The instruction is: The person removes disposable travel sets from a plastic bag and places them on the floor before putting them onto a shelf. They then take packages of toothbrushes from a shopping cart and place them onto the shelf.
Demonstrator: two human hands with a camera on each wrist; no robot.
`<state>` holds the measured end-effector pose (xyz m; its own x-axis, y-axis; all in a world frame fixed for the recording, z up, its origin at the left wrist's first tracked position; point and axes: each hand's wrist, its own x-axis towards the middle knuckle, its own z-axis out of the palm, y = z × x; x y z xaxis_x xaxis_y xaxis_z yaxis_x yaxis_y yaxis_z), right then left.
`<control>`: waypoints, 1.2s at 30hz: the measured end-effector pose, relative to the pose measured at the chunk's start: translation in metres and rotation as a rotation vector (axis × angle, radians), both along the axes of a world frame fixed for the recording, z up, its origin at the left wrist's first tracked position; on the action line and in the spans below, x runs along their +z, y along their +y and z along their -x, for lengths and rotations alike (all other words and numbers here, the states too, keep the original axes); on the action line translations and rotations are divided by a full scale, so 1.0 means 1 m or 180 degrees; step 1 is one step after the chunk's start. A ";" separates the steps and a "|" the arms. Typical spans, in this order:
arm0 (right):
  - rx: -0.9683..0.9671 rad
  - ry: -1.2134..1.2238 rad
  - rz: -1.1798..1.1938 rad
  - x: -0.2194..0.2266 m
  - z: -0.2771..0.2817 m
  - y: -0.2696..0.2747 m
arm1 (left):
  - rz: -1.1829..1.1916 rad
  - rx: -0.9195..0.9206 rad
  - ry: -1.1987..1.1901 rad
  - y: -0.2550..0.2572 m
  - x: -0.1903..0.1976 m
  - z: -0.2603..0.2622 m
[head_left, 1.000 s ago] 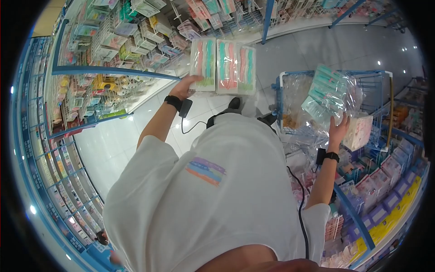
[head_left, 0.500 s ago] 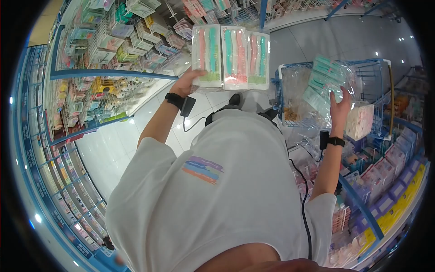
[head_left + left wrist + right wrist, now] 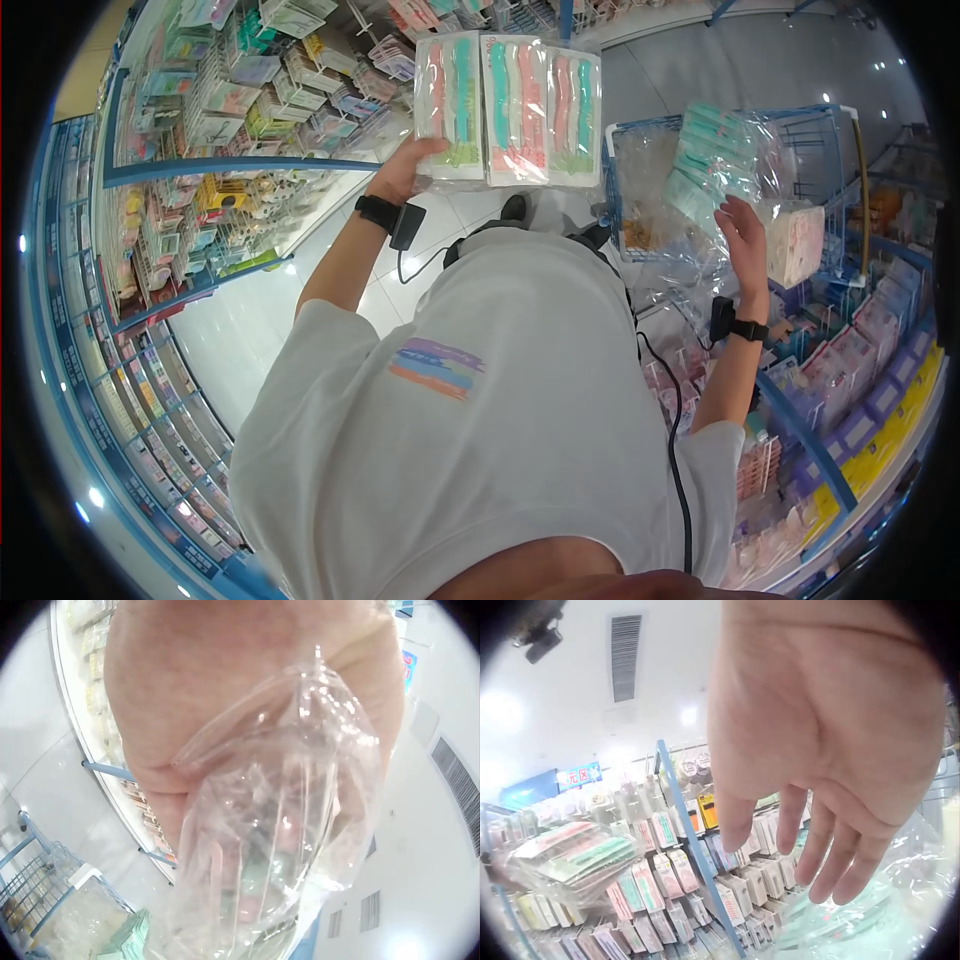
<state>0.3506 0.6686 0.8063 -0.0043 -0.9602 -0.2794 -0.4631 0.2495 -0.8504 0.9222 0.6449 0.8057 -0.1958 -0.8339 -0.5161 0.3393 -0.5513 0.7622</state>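
Note:
My left hand [image 3: 402,172] grips the lower left edge of a clear plastic bag of flat packs [image 3: 514,112] with pink, white and teal wavy strips, thumb on top. In the left wrist view the crinkled bag [image 3: 255,847] lies against the palm [image 3: 247,682]. My right hand [image 3: 744,240] hangs with relaxed fingers by the cart's near side, holding nothing. Beside it, a clear bag of teal packs [image 3: 712,160] rests in the blue wire cart [image 3: 800,135]. The right wrist view shows the right hand [image 3: 825,735] with fingers loose above teal packs [image 3: 840,922].
Racks of hanging goods [image 3: 240,90] stand at the left and front, with a blue rail [image 3: 240,163] along them. A pale square pack [image 3: 797,245] sits at the cart's near corner. More shelves [image 3: 860,380] line the right; tiled floor [image 3: 230,340] shows at left.
The left hand's bag has risen and turned to face the head camera more fully. My right hand has drawn back from the teal packs toward my body.

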 end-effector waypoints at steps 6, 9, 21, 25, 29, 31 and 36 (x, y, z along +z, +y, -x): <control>0.0126 -0.0743 0.0156 0.029 -0.048 -0.014 | -0.0261 0.0240 0.0077 -0.006 -0.001 0.008; 0.0092 -0.0727 0.0106 0.035 -0.063 -0.011 | -0.0237 0.0249 0.0081 -0.010 -0.001 0.013; 0.0248 -0.0594 0.0114 0.027 -0.061 -0.008 | -0.0170 0.0008 -0.0197 -0.020 0.020 0.036; 0.0253 -0.0395 0.0110 0.019 -0.056 -0.010 | 0.0242 -0.0362 -0.0148 -0.029 0.044 0.069; 0.0378 -0.0020 0.0159 0.011 -0.054 -0.009 | 0.0923 -0.0898 -0.0570 -0.039 0.046 0.089; 0.0452 0.0011 -0.0123 0.018 -0.057 -0.014 | 0.1159 -0.1148 -0.0761 -0.043 0.045 0.098; 0.0876 0.0025 0.0674 0.020 -0.079 -0.032 | 0.1830 -0.2023 -0.1483 -0.054 0.048 0.122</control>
